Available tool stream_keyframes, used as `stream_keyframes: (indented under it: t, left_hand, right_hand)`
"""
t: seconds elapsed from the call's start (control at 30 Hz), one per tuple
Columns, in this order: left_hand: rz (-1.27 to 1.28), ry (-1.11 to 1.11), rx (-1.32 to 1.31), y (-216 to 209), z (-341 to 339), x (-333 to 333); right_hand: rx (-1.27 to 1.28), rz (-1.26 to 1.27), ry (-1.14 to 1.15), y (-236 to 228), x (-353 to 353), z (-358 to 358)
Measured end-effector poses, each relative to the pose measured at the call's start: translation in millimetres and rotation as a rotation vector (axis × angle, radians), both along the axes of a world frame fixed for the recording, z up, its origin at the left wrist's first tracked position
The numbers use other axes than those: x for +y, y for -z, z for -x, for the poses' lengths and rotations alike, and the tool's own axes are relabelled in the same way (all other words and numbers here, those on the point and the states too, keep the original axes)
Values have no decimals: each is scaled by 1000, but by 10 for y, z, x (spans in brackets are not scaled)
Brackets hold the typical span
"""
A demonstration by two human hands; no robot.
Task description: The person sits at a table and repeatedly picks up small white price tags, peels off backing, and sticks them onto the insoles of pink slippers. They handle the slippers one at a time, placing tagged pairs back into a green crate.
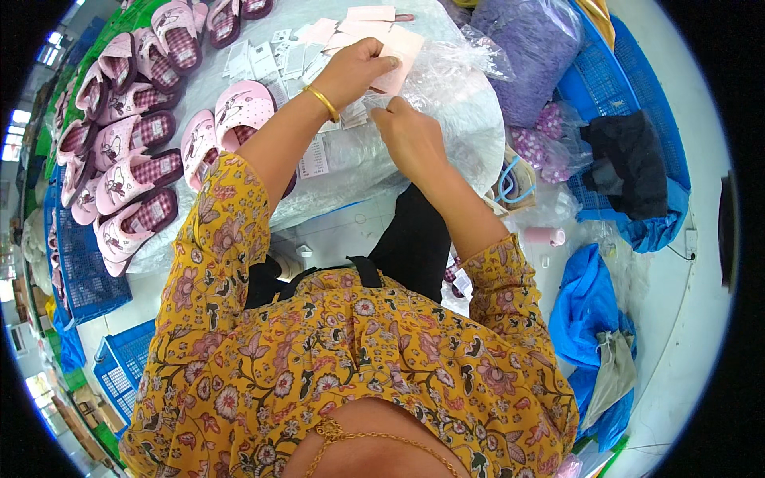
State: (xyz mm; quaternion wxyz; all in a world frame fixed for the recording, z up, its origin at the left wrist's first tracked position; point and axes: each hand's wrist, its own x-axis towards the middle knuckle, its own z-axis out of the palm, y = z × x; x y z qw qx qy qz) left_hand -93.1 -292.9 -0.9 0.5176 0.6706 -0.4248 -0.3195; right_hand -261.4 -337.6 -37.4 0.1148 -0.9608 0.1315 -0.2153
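Over the covered table point(351, 187), my left hand point(351, 73) pinches a pale pink card point(408, 54) between thumb and fingers. Just below it, my right hand point(410, 139) has its fingertips drawn together by the card's lower edge; whatever lies in them is too small to make out. A pair of pink slippers point(245, 105) with checked insoles rests beside my left forearm, which partly hides them. White printed tags point(267, 60) and more pink cards point(321, 32) lie loosely spread beyond my hands. Another white tag point(313, 157) sits between my forearms.
Many pink slippers point(135, 175) crowd the table's left side. Crumpled clear plastic point(458, 64) lies right of my hands. Farther right are a bag of purple fluffy material point(526, 52), blue crates point(649, 76) and a black cloth point(625, 163). A blue crate point(84, 275) stands at lower left.
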Motion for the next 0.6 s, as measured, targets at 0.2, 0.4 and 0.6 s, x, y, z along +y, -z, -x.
stream_keyframes:
  t: [0.2,0.4,0.6]
  left_hand:
    - [-27,247,421,37,165,-235]
    - [-207,286,398,276,278,-371]
    - [-174,243,344,392,323,-397]
  right_hand:
    - [-7,7,-92,107,-105,-39]
    - [-333,-61,-370,178,109,139]
    - [-482,-231,-466,83,473,243]
